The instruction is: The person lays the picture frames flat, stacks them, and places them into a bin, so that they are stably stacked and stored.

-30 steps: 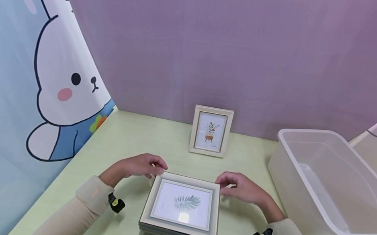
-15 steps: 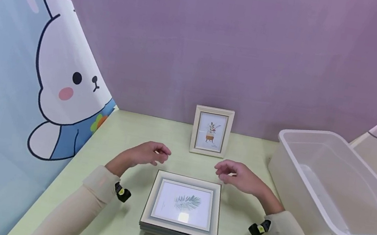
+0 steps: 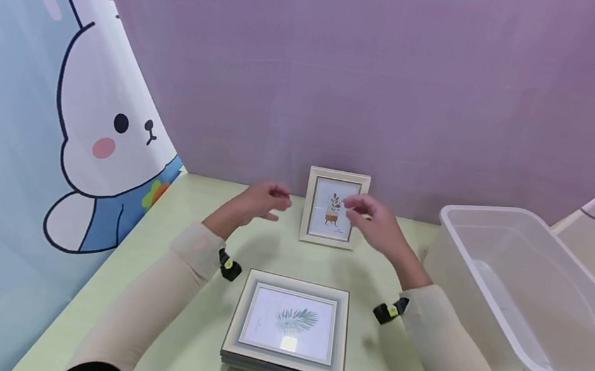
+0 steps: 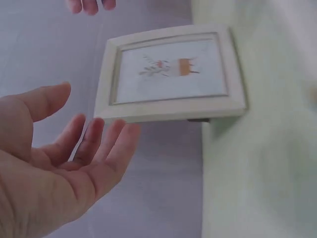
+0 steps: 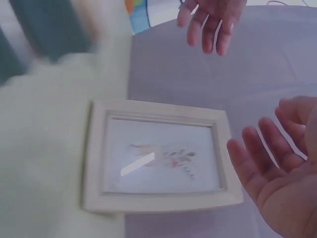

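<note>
A small cream picture frame [image 3: 307,213] with a potted-plant print stands upright at the back of the table, near the purple cloth. My left hand [image 3: 257,203] is in the air to its left, fingers relaxed and holding nothing. My right hand [image 3: 378,224] overlaps the frame's right edge in the head view, also with nothing in it. Both wrist views show loosely bent fingers [image 4: 119,148] beside the frame. Closer to me, a stack of larger picture frames [image 3: 282,363] lies flat, a leaf print [image 3: 296,320] on top.
A translucent white plastic bin [image 3: 487,304] stands on the right side of the pale green table [image 3: 199,222]. A purple cloth [image 3: 383,76] hangs behind the table, and a blue cloth with a cartoon rabbit [image 3: 102,143] hangs at the left.
Both hands have let go of the far corners of the top frame in the stack. They have lifted and moved forward to either side of the small upright frame.
</note>
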### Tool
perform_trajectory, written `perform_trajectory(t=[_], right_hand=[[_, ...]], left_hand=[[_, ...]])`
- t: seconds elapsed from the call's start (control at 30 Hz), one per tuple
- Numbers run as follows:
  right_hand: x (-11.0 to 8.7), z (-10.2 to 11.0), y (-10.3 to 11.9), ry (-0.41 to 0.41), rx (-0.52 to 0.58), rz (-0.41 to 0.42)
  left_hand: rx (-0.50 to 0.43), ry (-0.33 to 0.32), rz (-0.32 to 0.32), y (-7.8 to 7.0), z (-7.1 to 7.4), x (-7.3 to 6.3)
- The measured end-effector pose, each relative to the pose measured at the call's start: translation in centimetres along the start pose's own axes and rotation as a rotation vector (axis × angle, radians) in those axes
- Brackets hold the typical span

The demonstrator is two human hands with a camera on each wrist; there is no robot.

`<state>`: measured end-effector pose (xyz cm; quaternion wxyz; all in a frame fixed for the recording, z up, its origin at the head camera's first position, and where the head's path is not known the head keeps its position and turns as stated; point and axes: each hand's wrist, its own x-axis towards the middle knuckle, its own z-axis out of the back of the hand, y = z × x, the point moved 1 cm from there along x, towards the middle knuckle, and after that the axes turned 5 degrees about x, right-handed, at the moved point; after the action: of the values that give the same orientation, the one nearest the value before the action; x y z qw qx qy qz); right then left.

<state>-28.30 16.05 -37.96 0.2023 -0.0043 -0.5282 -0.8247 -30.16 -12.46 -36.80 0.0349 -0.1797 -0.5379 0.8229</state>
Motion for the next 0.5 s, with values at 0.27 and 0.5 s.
perform_trajectory(t=[0.27, 0.5], right_hand=[[4.5, 1.1, 2.4, -0.093, -0.102, 0.005], [7.4, 1.8, 2.1, -0.027, -0.333, 0.007]], left_hand=[[-0.099, -0.073, 0.097, -1.0, 0.1, 3.6], [-0.135, -0.013, 0.102, 0.8, 0.0, 5.9]])
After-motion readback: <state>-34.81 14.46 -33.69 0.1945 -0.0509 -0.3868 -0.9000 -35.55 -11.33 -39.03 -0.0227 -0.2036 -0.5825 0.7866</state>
